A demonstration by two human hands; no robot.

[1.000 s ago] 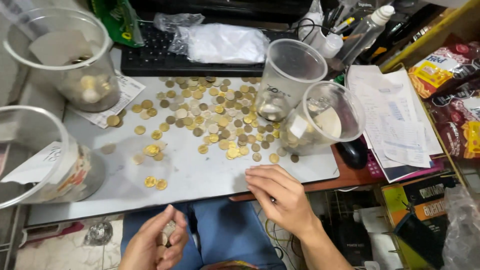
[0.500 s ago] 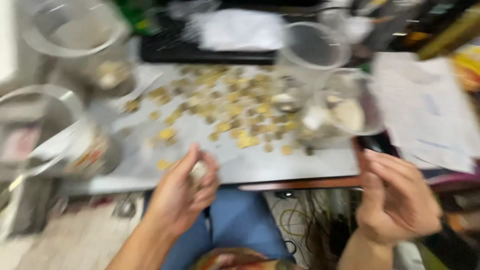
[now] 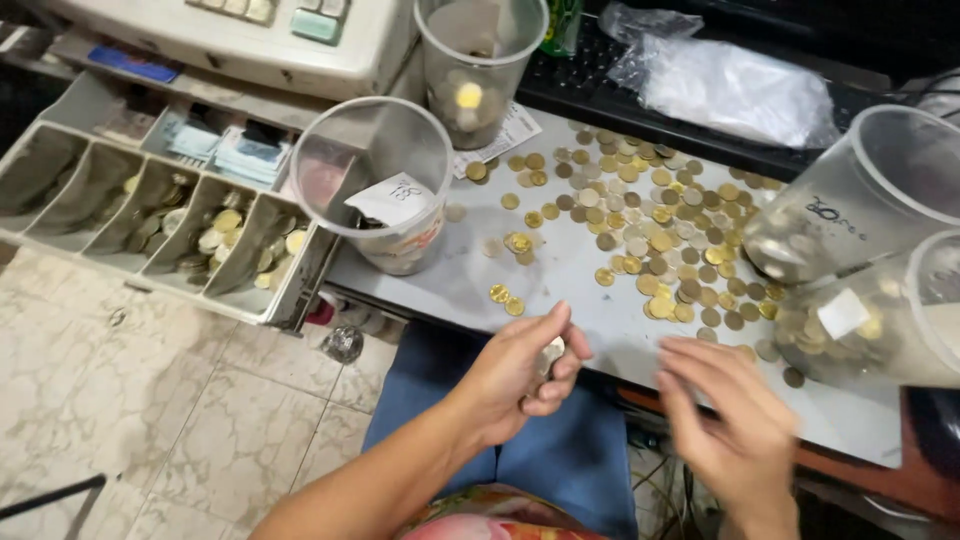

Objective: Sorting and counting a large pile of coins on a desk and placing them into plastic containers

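Your left hand [image 3: 520, 375] cupped shut on a small stack of coins [image 3: 548, 356] at the table edge [image 3: 610, 330] | right hand [image 3: 730, 420] open, blurred, empty | coins small, hard, slippery, dense: pinch rims, keep palm cupped under.

four clear plastic cups [image 3: 375, 180], one open cash drawer [image 3: 150, 215], two hands [image 3: 520, 375]
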